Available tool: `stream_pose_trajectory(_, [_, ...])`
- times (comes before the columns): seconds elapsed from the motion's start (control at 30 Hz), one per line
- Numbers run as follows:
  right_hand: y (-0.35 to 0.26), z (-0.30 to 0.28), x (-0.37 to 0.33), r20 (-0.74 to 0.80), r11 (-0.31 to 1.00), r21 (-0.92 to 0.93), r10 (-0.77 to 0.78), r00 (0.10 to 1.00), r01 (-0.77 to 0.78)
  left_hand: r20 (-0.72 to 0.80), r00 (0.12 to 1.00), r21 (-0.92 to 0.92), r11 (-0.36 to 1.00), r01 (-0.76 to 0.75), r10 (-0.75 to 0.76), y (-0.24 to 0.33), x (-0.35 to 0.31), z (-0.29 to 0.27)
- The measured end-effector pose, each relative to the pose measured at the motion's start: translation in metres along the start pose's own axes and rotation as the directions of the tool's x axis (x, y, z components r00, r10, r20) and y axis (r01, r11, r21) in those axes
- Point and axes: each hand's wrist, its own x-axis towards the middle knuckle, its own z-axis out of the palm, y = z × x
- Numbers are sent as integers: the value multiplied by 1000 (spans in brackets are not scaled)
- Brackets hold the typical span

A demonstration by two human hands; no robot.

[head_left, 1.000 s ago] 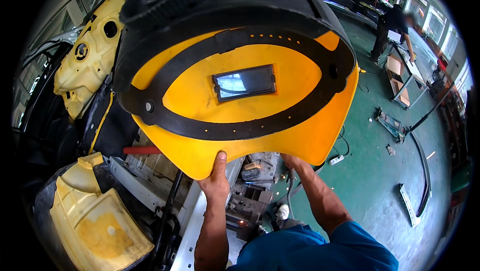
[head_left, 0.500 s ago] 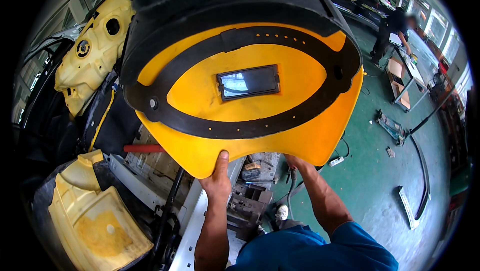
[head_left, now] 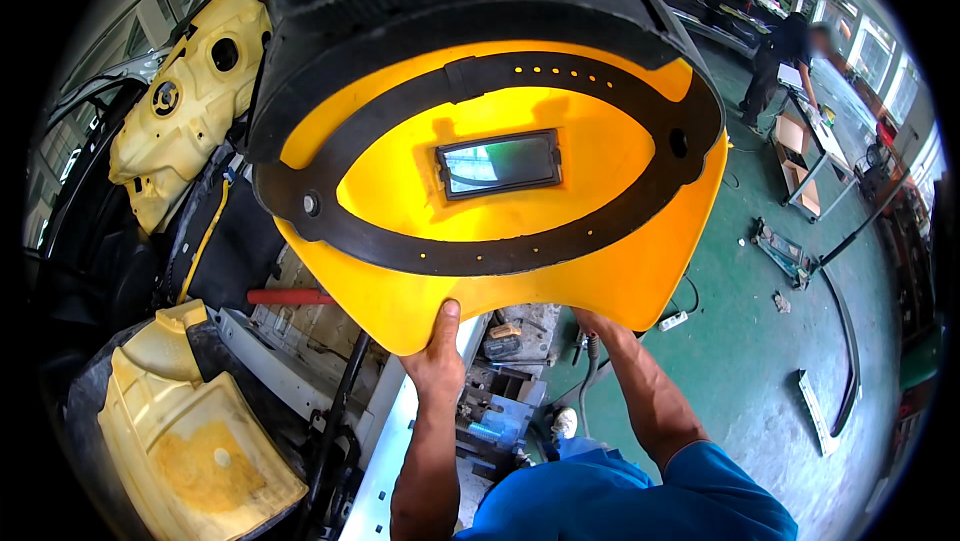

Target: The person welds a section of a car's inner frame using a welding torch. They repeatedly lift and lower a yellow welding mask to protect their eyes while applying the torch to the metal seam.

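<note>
- The left hand (head_left: 437,359) is clenching the lower edge of the welding mask (head_left: 490,216), its thumb pressing the yellow inside; the mask is filling the middle of the view.
- The right hand (head_left: 600,329) is disappearing behind the mask, so whether its fingers are grasping anything cannot be told.
- A white power strip (head_left: 674,321) is lying on the green floor (head_left: 740,361).
- Farther off, an open cardboard box (head_left: 788,128) is sitting under the top of a cart (head_left: 830,146), its contents too dark to tell.
- Beyond, another person (head_left: 775,71) is standing.
- Unlike half a second ago, the mask's window (head_left: 500,163) is glowing green.
</note>
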Motion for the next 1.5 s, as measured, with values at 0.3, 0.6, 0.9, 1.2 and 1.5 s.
stream_pose_trajectory(0.3, [0, 1, 0, -7, 998, 62, 10, 1000, -10, -10, 1000, 35, 999, 3, -2, 1, 0, -2])
stream_pose_trajectory(0.6, [4, 1, 1, -11, 987, 156, 31, 999, -29, 4, 1000, -4, 1000, 22, -22, 2, -1, 0])
stream_pose_trajectory(0.9, [12, 3, 4, -9, 907, 414, 87, 996, -76, 4, 1000, -1, 1000, 21, -21, 2, 0, 3])
stream_pose_trajectory(1.2, [22, 11, 4, 59, 515, 843, 195, 979, -153, 10, 1000, -12, 1000, -11, 11, -2, 1, 2])
stream_pose_trajectory(1.5, [23, 20, 2, 120, 229, 958, 227, 967, -172, -10, 1000, -7, 1000, 27, -27, -1, 0, 1])
